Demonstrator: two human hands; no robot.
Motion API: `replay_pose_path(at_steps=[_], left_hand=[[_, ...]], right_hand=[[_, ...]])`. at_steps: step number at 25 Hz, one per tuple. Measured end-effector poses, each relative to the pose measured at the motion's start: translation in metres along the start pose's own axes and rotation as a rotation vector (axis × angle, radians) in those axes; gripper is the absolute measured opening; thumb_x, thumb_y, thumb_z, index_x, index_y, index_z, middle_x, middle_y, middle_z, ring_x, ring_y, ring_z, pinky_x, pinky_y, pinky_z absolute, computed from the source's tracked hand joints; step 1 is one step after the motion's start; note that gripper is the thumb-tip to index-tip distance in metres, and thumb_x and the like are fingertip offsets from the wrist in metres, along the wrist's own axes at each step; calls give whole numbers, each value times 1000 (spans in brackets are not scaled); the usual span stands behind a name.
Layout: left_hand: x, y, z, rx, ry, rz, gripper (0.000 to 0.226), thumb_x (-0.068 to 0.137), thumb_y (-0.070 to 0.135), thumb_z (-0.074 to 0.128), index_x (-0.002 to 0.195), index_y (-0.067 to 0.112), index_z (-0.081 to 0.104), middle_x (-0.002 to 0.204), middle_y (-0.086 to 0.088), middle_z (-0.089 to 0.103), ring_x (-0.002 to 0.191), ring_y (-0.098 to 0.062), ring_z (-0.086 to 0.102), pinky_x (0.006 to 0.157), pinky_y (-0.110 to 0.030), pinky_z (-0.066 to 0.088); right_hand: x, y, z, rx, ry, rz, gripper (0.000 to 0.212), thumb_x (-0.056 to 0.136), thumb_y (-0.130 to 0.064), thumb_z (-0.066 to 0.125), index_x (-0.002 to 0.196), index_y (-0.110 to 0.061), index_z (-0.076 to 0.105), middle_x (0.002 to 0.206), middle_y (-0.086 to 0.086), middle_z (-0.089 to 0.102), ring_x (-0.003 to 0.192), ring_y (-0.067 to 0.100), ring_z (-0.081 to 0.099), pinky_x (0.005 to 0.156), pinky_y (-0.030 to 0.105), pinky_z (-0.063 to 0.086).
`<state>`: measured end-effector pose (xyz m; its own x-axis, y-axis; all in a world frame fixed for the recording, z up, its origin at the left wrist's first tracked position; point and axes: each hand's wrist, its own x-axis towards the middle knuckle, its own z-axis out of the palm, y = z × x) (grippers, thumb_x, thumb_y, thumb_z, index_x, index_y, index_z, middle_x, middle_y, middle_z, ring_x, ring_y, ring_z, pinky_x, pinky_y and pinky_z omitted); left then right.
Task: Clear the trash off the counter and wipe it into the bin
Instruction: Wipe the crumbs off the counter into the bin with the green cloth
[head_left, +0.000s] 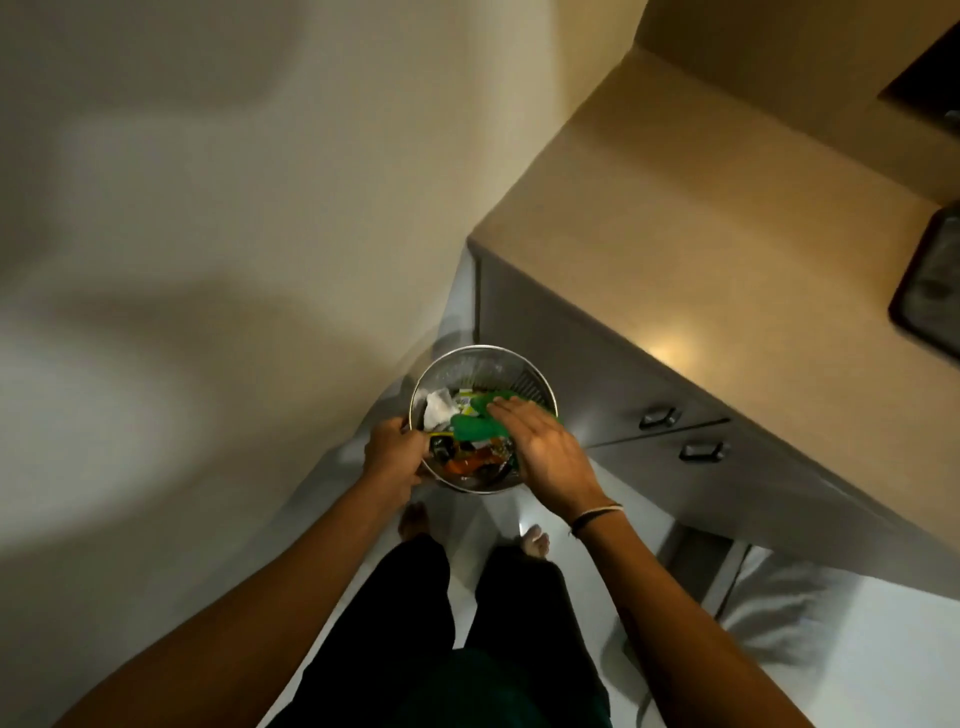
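While the left hand (393, 448) grips the bin (524, 364) rim, the right hand (545, 447) (fingers flat) presses a green cloth (470, 425) inside

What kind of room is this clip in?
Probably a home kitchen: a beige counter over grey cabinet drawers with handles, and a metal bin of wrappers on a tiled floor.

Silver perforated bin (488, 366), green cloth (475, 423), beige counter (701, 218).
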<state>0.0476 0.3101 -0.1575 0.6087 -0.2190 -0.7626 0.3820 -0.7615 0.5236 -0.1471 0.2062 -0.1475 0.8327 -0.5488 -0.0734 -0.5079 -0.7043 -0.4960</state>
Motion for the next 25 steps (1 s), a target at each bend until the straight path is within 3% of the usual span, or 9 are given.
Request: replay_pose_path(at_steps=[3, 6, 9, 12, 16, 22, 25], left_hand=[[26, -43, 15, -57, -35, -44, 41, 73, -9, 53, 96, 17, 74, 71, -4, 69, 53, -22, 69, 51, -36, 61], [58, -84, 34, -79, -71, -90, 48, 76, -10, 51, 105, 19, 76, 62, 0, 71, 44, -13, 68, 52, -38, 63], [109, -136, 62, -105, -89, -122, 45, 81, -5, 56, 117, 16, 75, 85, -9, 76, 63, -20, 74, 65, -46, 67], [169, -187, 93, -120, -110, -162, 43, 86, -3, 60, 122, 16, 72, 104, -11, 78, 83, -24, 77, 66, -43, 68], [240, -227, 138, -148, -113, -174, 44, 86, -6, 56, 121, 15, 71, 91, -5, 76, 75, -20, 73, 49, -30, 62], [334, -249, 194, -159, -168, -110, 42, 91, 3, 60, 127, 21, 71, 95, -4, 79, 62, -14, 77, 51, -29, 61], [368, -246, 209, -166, -169, -58, 41, 90, 3, 60, 126, 20, 72, 91, -4, 76, 69, -19, 74, 48, -27, 61]], right_hand=[[-15, 10, 48, 49, -24, 80, 69, 89, 2, 70, 153, -14, 49, 157, 11, 55, 148, 30, 51, 125, 47, 39], [-22, 29, 102, 84, -48, 165, 80, 81, 3, 81, 153, -14, 50, 155, 13, 56, 145, 33, 53, 120, 50, 44], [-25, 62, 171, 128, -101, 229, 80, 82, -1, 83, 153, -15, 49, 155, 15, 55, 145, 37, 52, 117, 52, 46], [-20, 105, 242, 149, -169, 245, 75, 87, -5, 80, 153, -16, 48, 156, 14, 54, 144, 38, 53, 116, 52, 48], [-7, 161, 316, 132, -187, 240, 71, 91, -2, 74, 155, -15, 47, 157, 15, 53, 144, 40, 52, 115, 51, 47], [26, 231, 390, 77, -149, 270, 63, 97, -5, 65, 156, -14, 45, 159, 13, 51, 148, 35, 47, 119, 51, 46], [46, 255, 408, 88, -164, 266, 64, 97, -7, 65, 156, -16, 44, 158, 12, 51, 145, 35, 50, 115, 53, 50]])
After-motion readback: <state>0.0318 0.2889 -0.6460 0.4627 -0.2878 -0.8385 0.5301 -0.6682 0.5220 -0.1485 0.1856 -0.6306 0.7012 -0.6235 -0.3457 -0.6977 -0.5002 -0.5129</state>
